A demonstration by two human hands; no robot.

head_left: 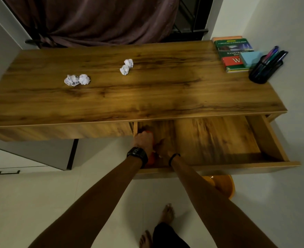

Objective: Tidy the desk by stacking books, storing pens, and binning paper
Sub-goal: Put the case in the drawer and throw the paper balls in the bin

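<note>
Wood-grain desk (147, 97) under a dark curtain (94, 20), its right-hand drawer (219, 140) pulled wide open. A person reaches both arms into the drawer's left end. The left hand (144, 140), a black watch on its wrist, has its fingers curled round an orange-red object (151, 157). The object is too blurred to identify. Its long axis runs roughly front to back in the drawer, with one end showing past the knuckles and the other near the wrist. The right hand (163, 147) lies just beside it, touching or nearly so; motion blur hides its fingers, so whether it grasps anything cannot be told. On the desk top, four crumpled paper balls (71, 80) lie in two pairs, left and centre. A stack of books (233, 51) sits flat in the far right corner with a blue notepad (251, 58) on it. Beside the stack, a black mesh holder (262, 72) carries pens (272, 52) leaning up and to the right. An orange bin (222, 183) shows on the floor below the drawer front.
</note>
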